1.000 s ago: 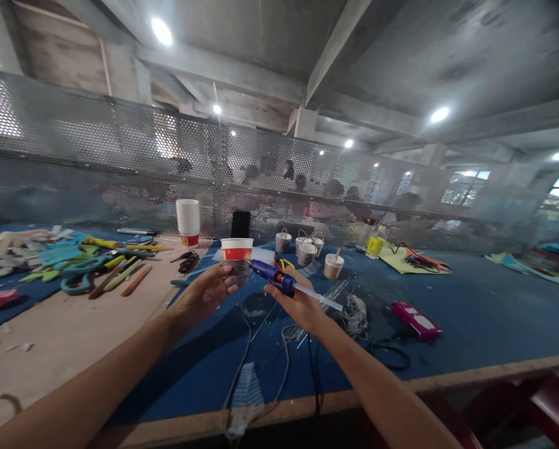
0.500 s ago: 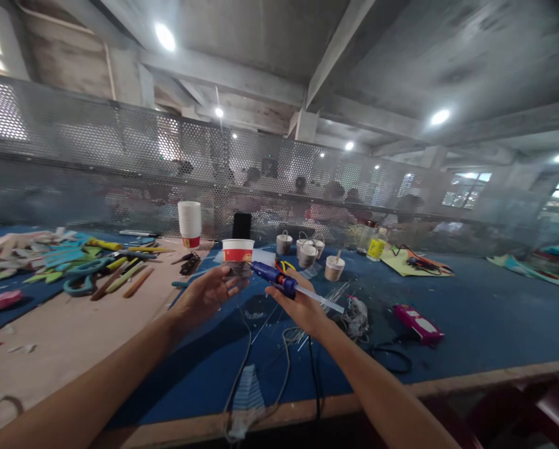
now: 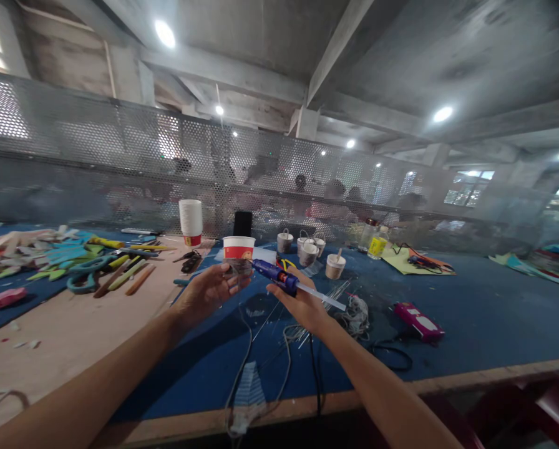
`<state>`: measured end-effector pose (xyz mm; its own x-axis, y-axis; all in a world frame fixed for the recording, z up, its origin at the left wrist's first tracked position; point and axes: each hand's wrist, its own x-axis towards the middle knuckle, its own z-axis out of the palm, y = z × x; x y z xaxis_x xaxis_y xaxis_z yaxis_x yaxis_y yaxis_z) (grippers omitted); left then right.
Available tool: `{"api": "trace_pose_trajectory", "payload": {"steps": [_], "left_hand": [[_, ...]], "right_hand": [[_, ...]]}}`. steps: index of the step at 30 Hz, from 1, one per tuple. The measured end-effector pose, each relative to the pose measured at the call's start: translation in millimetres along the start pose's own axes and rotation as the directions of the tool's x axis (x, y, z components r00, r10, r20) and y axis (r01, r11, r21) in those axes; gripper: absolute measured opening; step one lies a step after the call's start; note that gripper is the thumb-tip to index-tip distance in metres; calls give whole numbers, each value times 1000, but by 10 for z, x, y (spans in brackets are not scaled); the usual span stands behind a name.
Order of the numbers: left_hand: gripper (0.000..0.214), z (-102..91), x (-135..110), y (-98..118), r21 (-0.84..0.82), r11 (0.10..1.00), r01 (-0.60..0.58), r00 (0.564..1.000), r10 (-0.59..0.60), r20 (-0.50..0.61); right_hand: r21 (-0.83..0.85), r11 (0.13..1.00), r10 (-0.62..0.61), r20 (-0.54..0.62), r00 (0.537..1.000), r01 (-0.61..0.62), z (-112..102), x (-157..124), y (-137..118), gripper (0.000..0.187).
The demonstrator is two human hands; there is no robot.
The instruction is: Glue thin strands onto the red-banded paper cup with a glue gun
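A red and white paper cup (image 3: 239,249) is in my left hand (image 3: 209,290), whose fingers are closed around its lower part. That lower part looks grey and is partly hidden by the fingers. My right hand (image 3: 302,304) grips a blue hot glue gun (image 3: 276,276), and a long clear glue stick (image 3: 324,297) sticks out of its back end. The gun's nozzle points left at the cup's side, close to my left fingertips; whether it touches the cup I cannot tell. Below the hands, grey cord (image 3: 286,355) trails over the blue tabletop (image 3: 190,380).
A stack of paper cups (image 3: 190,221) and a dark phone (image 3: 243,223) stand at the back. Several small grey buckets (image 3: 309,253) are beyond my right hand. Scissors (image 3: 85,274) and tools lie left; tangled cord (image 3: 355,315) and a magenta box (image 3: 418,322) lie right.
Almost nothing differs. The view has shifted very slightly; both hands keep hold of the cup and the glue gun in the same position.
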<state>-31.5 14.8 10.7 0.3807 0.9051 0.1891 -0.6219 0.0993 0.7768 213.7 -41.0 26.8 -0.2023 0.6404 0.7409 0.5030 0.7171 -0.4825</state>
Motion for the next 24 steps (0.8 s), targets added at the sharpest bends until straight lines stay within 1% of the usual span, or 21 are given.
{"api": "trace_pose_trajectory", "payload": {"steps": [8,14,18,24], "left_hand": [[25,-4,2,-5,21,999,-25,1000,25,16],[23,-12,-4,-8,34,999,-26,998,24,62],[19,-14,0,-13,39,999,-27,998,25,54],[21,41,-21,7,92,996,-15,999,10,51]], "right_hand": [[-4,999,-32,1,999,32,2,12,0,37],[7,999,-48,8,999,48,-3,10,-4,35],[-16,999,-51,20,999,51,-1,1,14,34],[-38,995,-91,26,996,92,10,-3,42,34]]}}
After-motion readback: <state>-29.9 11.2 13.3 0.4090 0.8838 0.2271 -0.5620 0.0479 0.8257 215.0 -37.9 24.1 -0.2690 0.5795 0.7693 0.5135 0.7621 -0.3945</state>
